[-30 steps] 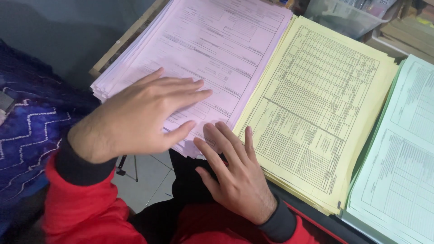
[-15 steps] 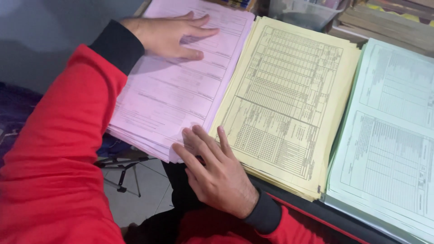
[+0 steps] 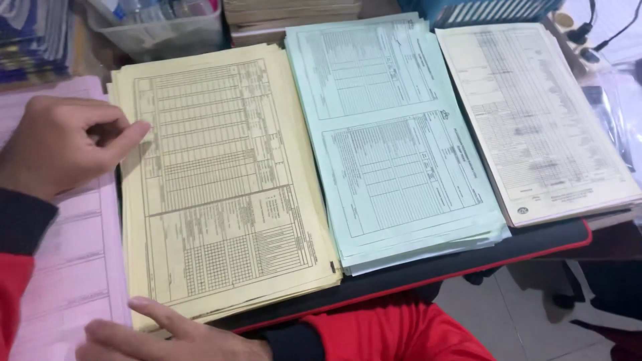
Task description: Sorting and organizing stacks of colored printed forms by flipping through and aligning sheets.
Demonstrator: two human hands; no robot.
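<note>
Since half a second ago the view has swung to the right: the pink stack [image 3: 63, 267], which filled the middle then, now sits at the left edge, and a cream stack [image 3: 542, 120] has come into sight on the far right. The left hand [image 3: 63, 144] has drawn back from the far end of the pink sheets and now rests loosely curled at the left edge of the yellow stack [image 3: 221, 180], thumb and forefinger close together and touching that edge; whether they pinch a sheet cannot be told. The right hand [image 3: 167, 334] lies low at the near corner of the yellow stack, fingers stretched flat, gripping nothing visible.

The work looks like going through the piles of forms. To lift one yellow sheet cleanly, the left fingertips should probably catch only the top edge while the right hand pins the corner beneath, so the pile stays square.

The pale green stack [image 3: 394, 140] lies just beside the yellow one on the dark tray with a red rim [image 3: 468, 261]. The right hand is cut off by the lower frame, the print is too small to make out, and the clear box [image 3: 160, 30] behind is only partly seen.
</note>
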